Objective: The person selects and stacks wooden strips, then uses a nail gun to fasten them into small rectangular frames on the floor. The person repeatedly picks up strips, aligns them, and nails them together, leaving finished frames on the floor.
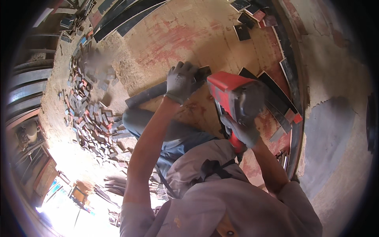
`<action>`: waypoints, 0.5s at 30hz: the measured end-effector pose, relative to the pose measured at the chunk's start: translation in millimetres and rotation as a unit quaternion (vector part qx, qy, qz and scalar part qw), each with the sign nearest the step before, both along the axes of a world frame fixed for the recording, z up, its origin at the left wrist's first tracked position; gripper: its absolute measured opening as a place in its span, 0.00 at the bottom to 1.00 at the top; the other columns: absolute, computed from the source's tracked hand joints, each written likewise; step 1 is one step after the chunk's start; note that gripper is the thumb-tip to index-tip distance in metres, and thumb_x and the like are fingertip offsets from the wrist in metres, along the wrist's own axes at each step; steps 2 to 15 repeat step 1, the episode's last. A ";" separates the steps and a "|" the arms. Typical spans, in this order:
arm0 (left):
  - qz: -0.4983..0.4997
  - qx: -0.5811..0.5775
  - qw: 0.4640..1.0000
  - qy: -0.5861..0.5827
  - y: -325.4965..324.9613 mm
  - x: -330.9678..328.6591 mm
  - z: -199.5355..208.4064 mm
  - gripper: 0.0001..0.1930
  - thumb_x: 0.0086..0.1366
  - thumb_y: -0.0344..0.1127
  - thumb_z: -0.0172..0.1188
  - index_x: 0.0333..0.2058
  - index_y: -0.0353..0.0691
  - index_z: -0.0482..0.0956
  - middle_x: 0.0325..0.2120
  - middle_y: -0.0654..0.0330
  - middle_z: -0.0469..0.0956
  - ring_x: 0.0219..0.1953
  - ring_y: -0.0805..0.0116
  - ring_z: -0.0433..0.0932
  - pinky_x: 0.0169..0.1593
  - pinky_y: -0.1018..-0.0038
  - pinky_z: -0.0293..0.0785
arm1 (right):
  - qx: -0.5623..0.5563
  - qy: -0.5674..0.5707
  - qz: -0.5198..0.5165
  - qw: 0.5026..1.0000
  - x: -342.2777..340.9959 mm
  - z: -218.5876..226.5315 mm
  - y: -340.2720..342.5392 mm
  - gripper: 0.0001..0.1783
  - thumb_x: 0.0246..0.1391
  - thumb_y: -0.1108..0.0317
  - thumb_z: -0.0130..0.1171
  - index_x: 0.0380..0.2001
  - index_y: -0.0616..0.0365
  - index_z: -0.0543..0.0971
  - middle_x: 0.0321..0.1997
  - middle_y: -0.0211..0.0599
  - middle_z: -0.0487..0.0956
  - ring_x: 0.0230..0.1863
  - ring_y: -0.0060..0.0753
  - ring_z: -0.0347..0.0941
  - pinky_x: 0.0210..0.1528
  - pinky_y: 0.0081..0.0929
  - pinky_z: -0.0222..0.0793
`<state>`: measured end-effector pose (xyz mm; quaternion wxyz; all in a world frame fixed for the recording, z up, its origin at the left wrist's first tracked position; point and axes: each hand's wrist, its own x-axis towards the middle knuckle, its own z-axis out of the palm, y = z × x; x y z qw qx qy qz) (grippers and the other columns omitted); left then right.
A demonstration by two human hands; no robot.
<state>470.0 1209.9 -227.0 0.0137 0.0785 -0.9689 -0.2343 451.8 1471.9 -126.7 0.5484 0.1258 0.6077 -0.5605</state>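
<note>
We see the fingers of the left hand (181, 81) in a grey work glove, curled down and lying close together, pressing on the top of a long dark board (158, 91). The hand covers the board near its right-hand end; the rest of the board runs away to the left and slightly down, flat on the worn, red-stained work surface (185, 35).

The right hand (244, 132), also in a grey glove, has its fingers wrapped tight around the handle at the lower end of a red power saw (233, 98). We cannot tell where the thumb sits, since the saw's grey housing hides it. The saw's red body stands just to the right of the left hand, close against the end of the board; whether its blade touches the board we cannot tell.

Both bare forearms rise from the lower part of the view, out of a pale grey shirt (221, 197), with blue trousers (173, 134) showing between them.

To the right of the saw lie several dark, flat panel strips (276, 94), some edged in red, overlapping one another. To the left, well apart from the hands, a heap of small cut offcuts (89, 114) is spread over sawdust. More dark small panels (242, 31) lie at the far edge of the surface, and long dark boards (122, 15) lie beyond at the upper left.
</note>
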 end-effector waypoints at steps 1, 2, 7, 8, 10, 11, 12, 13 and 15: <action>0.006 0.008 1.000 0.006 -0.9 -1.7 0.7 0.22 0.50 0.50 0.74 0.42 0.50 0.83 0.38 0.63 0.77 0.47 0.58 0.76 0.48 0.57 0.76 | 0.001 0.005 0.001 1.000 -1.4 1.7 -0.3 0.09 0.63 0.68 0.63 0.43 0.49 0.74 0.28 0.22 0.75 0.26 0.15 0.70 0.25 0.19 0.63; 0.006 0.008 1.000 0.006 -0.9 -1.7 0.7 0.22 0.50 0.50 0.74 0.42 0.50 0.83 0.38 0.63 0.77 0.47 0.58 0.76 0.48 0.57 0.76 | 0.001 0.005 0.001 1.000 -1.4 1.7 -0.3 0.09 0.63 0.68 0.63 0.43 0.49 0.74 0.28 0.22 0.75 0.26 0.15 0.70 0.25 0.19 0.63; 0.006 0.008 1.000 0.006 -0.9 -1.7 0.7 0.22 0.50 0.50 0.74 0.42 0.50 0.83 0.38 0.63 0.77 0.47 0.58 0.76 0.48 0.57 0.76 | 0.001 0.005 0.001 1.000 -1.4 1.7 -0.3 0.09 0.63 0.68 0.63 0.43 0.49 0.74 0.28 0.22 0.75 0.26 0.15 0.70 0.25 0.19 0.63; 0.006 0.008 1.000 0.006 -0.9 -1.7 0.7 0.22 0.50 0.50 0.74 0.42 0.50 0.83 0.38 0.63 0.77 0.47 0.58 0.76 0.48 0.57 0.76 | 0.001 0.005 0.001 1.000 -1.4 1.7 -0.3 0.09 0.63 0.68 0.63 0.43 0.49 0.74 0.28 0.22 0.75 0.26 0.15 0.70 0.25 0.19 0.63; 0.006 0.008 1.000 0.006 -0.9 -1.7 0.7 0.22 0.50 0.50 0.74 0.42 0.50 0.83 0.38 0.63 0.77 0.47 0.58 0.76 0.48 0.57 0.76 | 0.001 0.005 0.001 1.000 -1.4 1.7 -0.3 0.09 0.63 0.68 0.63 0.43 0.49 0.74 0.28 0.22 0.75 0.26 0.15 0.70 0.25 0.19 0.63; 0.006 0.008 1.000 0.006 -0.9 -1.7 0.7 0.22 0.50 0.50 0.74 0.42 0.50 0.83 0.38 0.63 0.77 0.47 0.58 0.76 0.48 0.57 0.76 | 0.001 0.005 0.001 1.000 -1.4 1.7 -0.3 0.09 0.63 0.68 0.63 0.43 0.49 0.74 0.28 0.22 0.75 0.26 0.15 0.70 0.25 0.19 0.63; 0.006 0.008 1.000 0.006 -0.9 -1.7 0.7 0.22 0.50 0.50 0.74 0.42 0.50 0.83 0.38 0.63 0.77 0.47 0.58 0.76 0.48 0.57 0.76 | 0.001 0.005 0.001 1.000 -1.4 1.7 -0.3 0.09 0.63 0.68 0.63 0.43 0.49 0.74 0.28 0.22 0.75 0.26 0.15 0.70 0.25 0.19 0.63; 0.006 0.008 1.000 0.006 -0.9 -1.7 0.7 0.22 0.50 0.50 0.74 0.42 0.50 0.83 0.38 0.63 0.77 0.47 0.58 0.76 0.48 0.57 0.76 | 0.001 0.005 0.001 1.000 -1.4 1.7 -0.3 0.09 0.63 0.68 0.63 0.43 0.49 0.74 0.28 0.22 0.75 0.26 0.15 0.70 0.25 0.19 0.63; 0.006 0.008 1.000 0.006 -0.9 -1.7 0.7 0.22 0.50 0.50 0.74 0.42 0.50 0.83 0.38 0.63 0.77 0.47 0.58 0.76 0.48 0.57 0.76 | 0.001 0.005 0.001 1.000 -1.4 1.7 -0.3 0.09 0.63 0.68 0.63 0.43 0.49 0.74 0.28 0.22 0.75 0.26 0.15 0.70 0.25 0.19 0.63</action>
